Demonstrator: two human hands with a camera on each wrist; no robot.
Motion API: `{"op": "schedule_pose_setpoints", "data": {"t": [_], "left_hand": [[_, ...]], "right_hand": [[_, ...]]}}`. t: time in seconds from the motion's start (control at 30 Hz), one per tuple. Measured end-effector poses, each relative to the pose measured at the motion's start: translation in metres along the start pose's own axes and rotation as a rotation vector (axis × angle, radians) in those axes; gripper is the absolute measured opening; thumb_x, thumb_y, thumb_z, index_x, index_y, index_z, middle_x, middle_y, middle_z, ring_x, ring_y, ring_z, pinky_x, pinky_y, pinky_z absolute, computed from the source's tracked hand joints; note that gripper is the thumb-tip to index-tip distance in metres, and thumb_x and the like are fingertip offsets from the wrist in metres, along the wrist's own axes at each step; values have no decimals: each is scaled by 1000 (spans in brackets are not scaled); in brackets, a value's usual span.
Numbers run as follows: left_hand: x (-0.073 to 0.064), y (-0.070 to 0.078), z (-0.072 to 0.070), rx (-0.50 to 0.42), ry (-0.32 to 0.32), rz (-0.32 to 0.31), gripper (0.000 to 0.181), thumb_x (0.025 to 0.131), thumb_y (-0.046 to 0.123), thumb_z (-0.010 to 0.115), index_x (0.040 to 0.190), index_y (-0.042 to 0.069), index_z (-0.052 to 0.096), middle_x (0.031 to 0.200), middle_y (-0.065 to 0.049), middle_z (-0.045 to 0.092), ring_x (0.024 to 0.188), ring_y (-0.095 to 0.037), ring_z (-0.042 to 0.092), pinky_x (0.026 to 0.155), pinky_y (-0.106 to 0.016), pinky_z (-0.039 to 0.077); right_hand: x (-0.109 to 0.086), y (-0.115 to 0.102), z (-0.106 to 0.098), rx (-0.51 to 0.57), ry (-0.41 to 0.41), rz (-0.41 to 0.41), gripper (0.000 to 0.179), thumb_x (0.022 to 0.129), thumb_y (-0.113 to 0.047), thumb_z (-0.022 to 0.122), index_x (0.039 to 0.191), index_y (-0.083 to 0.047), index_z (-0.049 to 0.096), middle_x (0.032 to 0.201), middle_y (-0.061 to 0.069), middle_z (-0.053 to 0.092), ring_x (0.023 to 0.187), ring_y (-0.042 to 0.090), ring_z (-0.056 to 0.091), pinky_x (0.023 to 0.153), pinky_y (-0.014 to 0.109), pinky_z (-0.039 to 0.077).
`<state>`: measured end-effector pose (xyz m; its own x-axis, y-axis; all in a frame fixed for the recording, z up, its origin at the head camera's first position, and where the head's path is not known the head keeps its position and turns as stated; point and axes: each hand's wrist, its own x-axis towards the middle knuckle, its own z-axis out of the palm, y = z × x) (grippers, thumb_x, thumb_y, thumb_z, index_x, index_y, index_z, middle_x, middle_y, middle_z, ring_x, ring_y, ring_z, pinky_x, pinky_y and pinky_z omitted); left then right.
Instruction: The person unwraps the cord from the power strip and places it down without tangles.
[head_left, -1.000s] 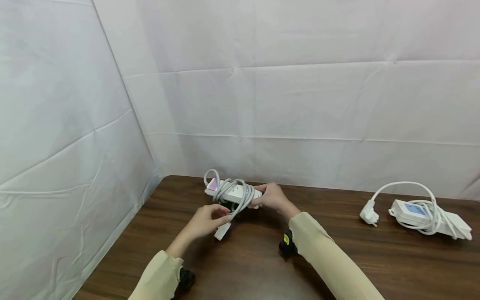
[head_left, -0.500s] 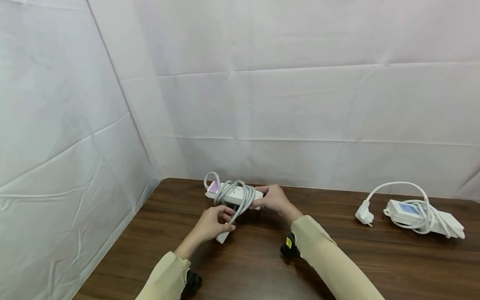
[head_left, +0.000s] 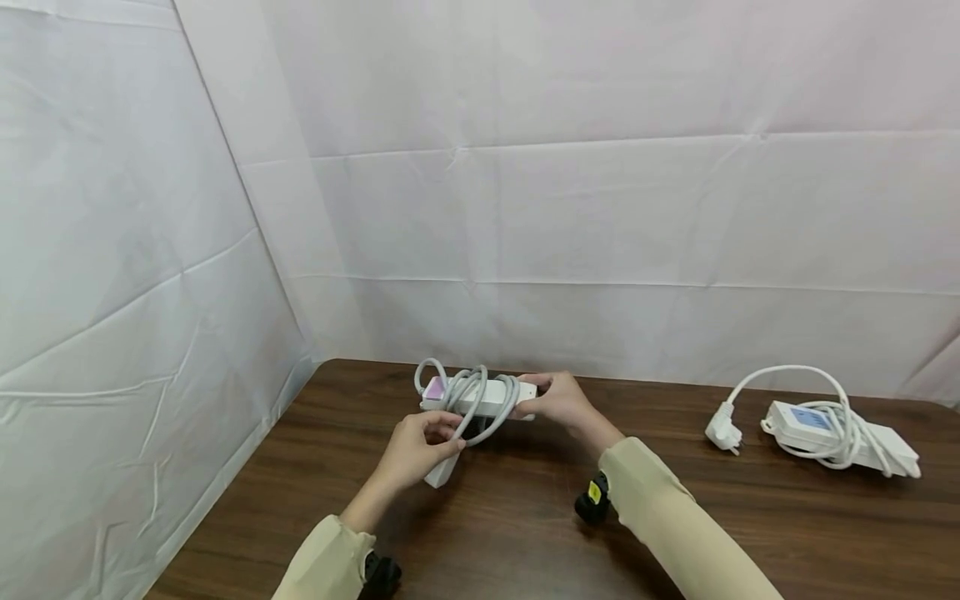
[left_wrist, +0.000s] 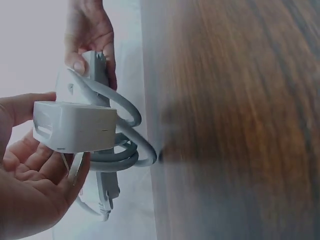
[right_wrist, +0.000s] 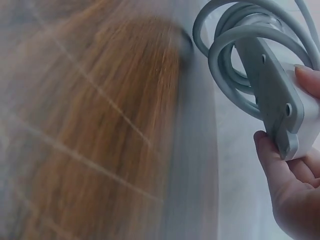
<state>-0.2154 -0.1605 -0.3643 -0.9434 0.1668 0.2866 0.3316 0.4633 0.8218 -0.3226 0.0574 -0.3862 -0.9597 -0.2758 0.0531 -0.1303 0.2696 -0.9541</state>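
Observation:
A white power strip [head_left: 491,400] with a purple switch area is raised above the table near the back edge. My right hand [head_left: 558,400] grips its right end, thumb and fingers on opposite sides in the right wrist view. Grey-white cord [right_wrist: 232,70] is wound in several loose loops round the strip. My left hand [head_left: 420,450] holds the cord at its plug [left_wrist: 82,127], a white block pinched between thumb and fingers in the left wrist view. The plug hangs below the strip in the head view, and its prongs cannot be made out clearly.
On the right of the brown wooden table [head_left: 510,533] lies a second white power strip [head_left: 802,429] with a blue switch area, its cord wrapped round it. That strip's plug [head_left: 723,429] lies to its left. White cloth walls [head_left: 600,217] stand behind and at left.
The power strip and right hand have shifted slightly right. The cord from the left hand now crosses the strip further left, and a separate loop hangs below the strip.

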Motion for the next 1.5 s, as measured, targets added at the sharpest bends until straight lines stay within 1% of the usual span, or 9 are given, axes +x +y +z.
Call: {"op": "schedule_pose_setpoints", "data": {"t": [0.07,0.17,0.33,0.5,0.7,0.9,1.07,1.23,1.5], "left_hand": [[-3,12,-3,-10,8,7,20,76,-2,68,96,-8,64,75,-15,65,69,-20,61,61,-22,47],[-6,18,-4,-40,23,6,21,77,-6,66,97,-11,63,76,-19,64,69,-24,61,61,-22,47],[-1,-3,-2,-98,71,14,23,77,-3,68,99,-6,64,76,-14,65,68,-15,60,63,-22,48],[-1,-5,-7,-109,93,46,24,78,-1,68,101,-8,63,76,-14,64,67,-13,58,63,-23,48],[-2,-2,-16,-119,143,1,23,78,-2,67,101,-5,65,75,-11,65,67,-12,58,63,-22,47],[-1,-4,-29,-125,198,-12,23,78,-4,66,101,-5,66,77,-13,65,66,-11,58,61,-21,47],[1,-6,-38,-121,245,-16,22,78,-3,66,99,-6,66,75,-13,65,63,-8,57,59,-20,46],[2,-9,-46,-168,286,-56,23,79,-4,65,101,-8,65,74,-10,65,64,-7,58,57,-21,47],[4,-16,-57,-219,357,-87,25,80,-3,65,104,-8,64,72,-3,66,66,-4,60,59,-19,47]], "right_hand": [[-2,1,-2,16,-4,-4,45,60,-3,78,104,-3,68,98,9,67,78,16,57,65,27,48],[-3,3,-4,48,-18,-10,45,61,-3,78,104,-2,68,95,7,67,78,16,57,66,27,48],[-3,6,-4,124,-10,6,48,60,-1,77,106,0,65,93,6,68,79,15,57,69,26,47],[-4,5,-1,200,12,40,54,58,3,75,111,4,61,96,7,66,81,13,57,69,25,48],[-5,-1,5,357,-58,55,58,62,12,66,119,11,51,102,14,56,81,16,58,68,27,52],[-5,-4,11,446,-90,55,60,64,15,62,121,14,46,101,11,57,82,14,59,68,25,52],[-4,-3,14,458,-65,54,58,64,16,62,121,13,48,94,7,62,80,13,61,68,26,53],[-5,-3,16,467,-50,66,58,66,16,61,122,12,48,94,7,63,80,14,61,67,25,52],[-6,-4,16,462,-53,79,58,67,14,62,123,10,48,92,5,63,78,13,61,65,25,52]]}}
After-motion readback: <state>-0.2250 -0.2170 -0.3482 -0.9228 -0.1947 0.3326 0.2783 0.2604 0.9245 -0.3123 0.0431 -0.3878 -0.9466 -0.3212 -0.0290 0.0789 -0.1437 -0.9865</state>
